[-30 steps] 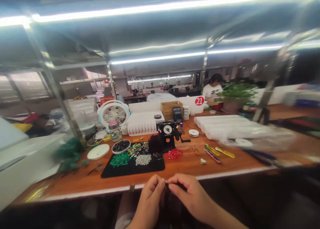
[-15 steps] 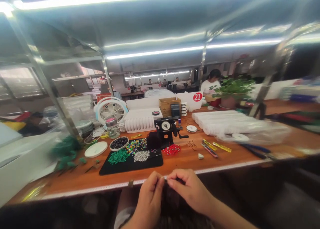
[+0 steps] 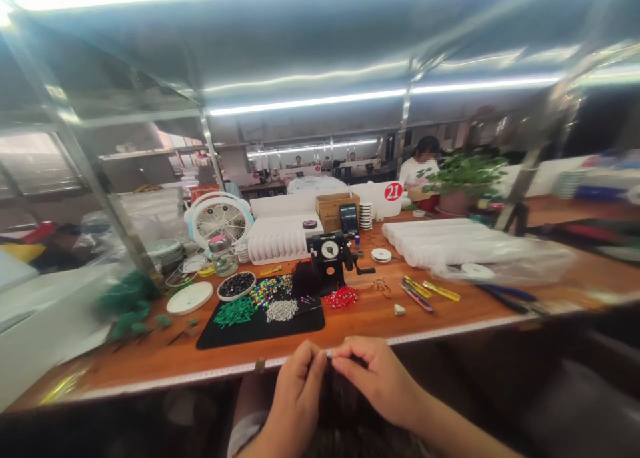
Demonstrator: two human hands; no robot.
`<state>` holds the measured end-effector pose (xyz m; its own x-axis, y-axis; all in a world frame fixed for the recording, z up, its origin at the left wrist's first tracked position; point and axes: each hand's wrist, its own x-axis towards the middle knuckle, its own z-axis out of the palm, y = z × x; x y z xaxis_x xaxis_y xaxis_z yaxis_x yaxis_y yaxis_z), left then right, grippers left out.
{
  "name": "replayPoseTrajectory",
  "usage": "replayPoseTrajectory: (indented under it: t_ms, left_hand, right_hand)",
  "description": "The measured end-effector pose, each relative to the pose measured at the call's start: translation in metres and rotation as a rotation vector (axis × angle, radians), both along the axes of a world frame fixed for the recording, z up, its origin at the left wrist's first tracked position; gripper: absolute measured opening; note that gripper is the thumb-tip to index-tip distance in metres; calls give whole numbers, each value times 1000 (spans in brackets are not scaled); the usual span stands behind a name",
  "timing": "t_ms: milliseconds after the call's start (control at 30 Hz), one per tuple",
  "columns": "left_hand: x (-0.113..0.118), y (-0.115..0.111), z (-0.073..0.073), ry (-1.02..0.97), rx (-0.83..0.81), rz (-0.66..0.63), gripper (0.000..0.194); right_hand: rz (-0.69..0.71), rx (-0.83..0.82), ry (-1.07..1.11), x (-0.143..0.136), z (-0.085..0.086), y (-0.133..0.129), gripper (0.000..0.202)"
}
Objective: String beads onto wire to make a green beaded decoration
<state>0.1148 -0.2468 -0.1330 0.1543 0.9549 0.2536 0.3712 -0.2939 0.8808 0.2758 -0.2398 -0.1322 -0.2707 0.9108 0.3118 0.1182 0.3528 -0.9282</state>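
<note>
My left hand (image 3: pixel 301 378) and my right hand (image 3: pixel 373 375) meet fingertip to fingertip just in front of the table's near edge. Both are closed in a pinch; whatever is between the fingertips is too small to make out. Beyond them lies a black mat (image 3: pixel 210 338) bearing green tube-like pieces (image 3: pixel 235 312), silvery beads (image 3: pixel 282 310) and multicoloured beads (image 3: pixel 267 293). Red pieces (image 3: pixel 341 297) are heaped right of the mat. Behind stands a black hand-cranked device (image 3: pixel 330 261) with a round dial.
Box cutters (image 3: pixel 417 294), dark-blue-handled pliers (image 3: pixel 507 297) and a small white lump (image 3: pixel 399 309) lie to the right. Plastic-wrapped white rolls (image 3: pixel 440 241) sit behind them. Left are a white lid (image 3: pixel 189 298), a bowl of dark beads (image 3: pixel 236 285) and a fan (image 3: pixel 220 221). Another person (image 3: pixel 417 165) is seated beyond.
The whole view has shifted slightly, with things appearing a little further left. Both hands keep nearly the same pinched pose.
</note>
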Motion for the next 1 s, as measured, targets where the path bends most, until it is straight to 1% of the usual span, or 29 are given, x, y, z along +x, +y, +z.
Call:
replayPoseTrajectory:
  t_ms: [100, 233, 367, 500, 600, 767, 867, 1000]
  left_hand:
    - [1, 1, 3, -84, -74, -19, 36]
    - [3, 1, 4, -239, -212, -67, 40]
    - [3, 2, 1, -353, -292, -98, 42]
    - [3, 4, -6, -400, -315, -100, 43]
    - [3, 5, -10, -357, -264, -78, 42]
    - [2, 3, -12, -169, -107, -11, 40]
    - [0, 2, -11, -98, -75, 1, 40]
    - [0, 3, -11, -48, -40, 5, 41]
  right_hand:
    - [-26, 95, -79, 0, 1, -2, 20]
    - [-27, 138, -110, 0, 0, -3, 20]
    - [-39, 119, -113, -1, -3, -3, 20]
    - [-46, 29, -77, -3, -5, -1, 22]
    - [-26, -19, -22, -3, -6, 0, 24]
    - [-24, -22, -2, -4, -6, 1, 23]
    - [-39, -2, -32, -4, -7, 0, 25]
    - [-44, 78, -115, -5, -8, -1, 29]
